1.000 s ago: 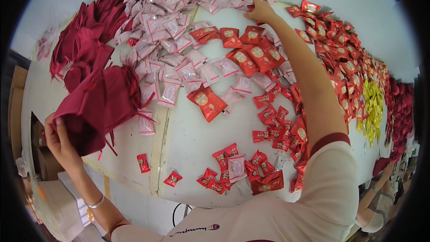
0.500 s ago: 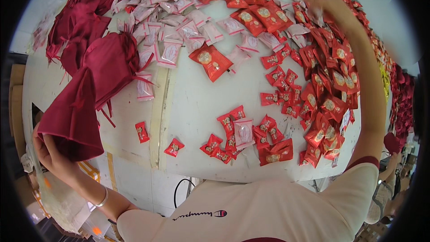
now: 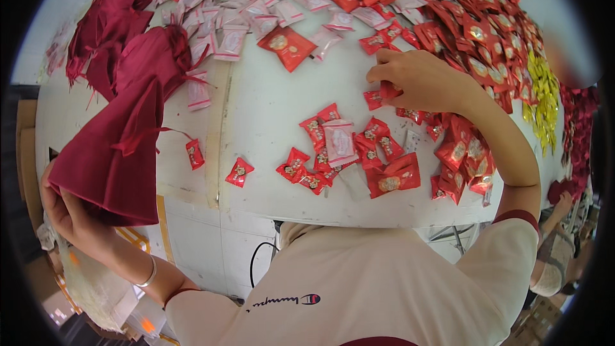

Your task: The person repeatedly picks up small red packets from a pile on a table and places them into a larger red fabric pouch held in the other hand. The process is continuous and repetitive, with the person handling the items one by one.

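My left hand grips a dark red drawstring pouch by its lower edge, held at the left side of the white table. My right hand rests over the table's middle right, fingers closed on a small red sweet packet. Just below that hand lies a loose cluster of small red packets with a pale pink sachet on top. A larger red packet lies alone further up.
A heap of dark red pouches is at the upper left, pink sachets along the top, many red packets at the upper right, yellow packets beyond. Another person's hand shows at the far right.
My right hand has pulled back from the far right pile toward the table's middle, now pinching a small red packet. The pouch in my left hand has dropped lower and nearer.
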Tool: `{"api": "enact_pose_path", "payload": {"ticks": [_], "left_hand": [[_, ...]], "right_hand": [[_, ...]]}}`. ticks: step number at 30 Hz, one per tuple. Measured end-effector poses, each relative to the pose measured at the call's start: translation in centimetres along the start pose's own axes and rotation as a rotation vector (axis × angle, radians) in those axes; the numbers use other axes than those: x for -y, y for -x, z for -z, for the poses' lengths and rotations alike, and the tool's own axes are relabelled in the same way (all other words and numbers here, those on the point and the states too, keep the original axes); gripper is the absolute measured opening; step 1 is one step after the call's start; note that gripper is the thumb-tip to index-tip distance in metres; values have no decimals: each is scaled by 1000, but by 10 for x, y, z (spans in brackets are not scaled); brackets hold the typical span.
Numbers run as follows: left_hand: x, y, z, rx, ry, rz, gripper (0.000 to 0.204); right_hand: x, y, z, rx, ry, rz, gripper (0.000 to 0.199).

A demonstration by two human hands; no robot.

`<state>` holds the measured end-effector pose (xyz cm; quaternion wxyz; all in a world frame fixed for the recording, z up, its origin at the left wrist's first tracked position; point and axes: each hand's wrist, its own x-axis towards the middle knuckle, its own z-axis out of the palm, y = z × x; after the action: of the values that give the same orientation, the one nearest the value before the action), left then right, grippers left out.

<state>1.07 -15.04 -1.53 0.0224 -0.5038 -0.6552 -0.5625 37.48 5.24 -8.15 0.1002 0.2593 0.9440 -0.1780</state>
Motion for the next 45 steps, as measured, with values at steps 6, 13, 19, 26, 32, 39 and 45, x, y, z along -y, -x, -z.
{"api": "enact_pose_path", "payload": {"ticks": [6, 13, 19, 26, 32, 39, 45], "left_hand": [[-13, -5, -36, 1, 27, 12, 26], [-10, -38, -48, 175, 172, -58, 29], [-44, -28, -102, 203, 122, -297, 41], [-174, -11, -175, 753, -194, -676, 9], [-229, 30, -238, 925, 89, -489, 7], [-246, 53, -269, 991, 299, -543, 10], [-237, 78, -285, 893, 320, -608, 12]], "right_hand": [[9, 5, -36, -248, 181, 43, 20], [41, 114, -29, -633, -1232, 332, 19], [-13, 311, -97, -987, -692, -1233, 15], [-75, 359, -137, -670, -235, -1432, 34], [-49, 310, -63, -1176, -1122, -779, 27], [62, 187, 19, -1227, -1069, -16, 18], [15, 160, 21, -681, -1321, -412, 26]]}}
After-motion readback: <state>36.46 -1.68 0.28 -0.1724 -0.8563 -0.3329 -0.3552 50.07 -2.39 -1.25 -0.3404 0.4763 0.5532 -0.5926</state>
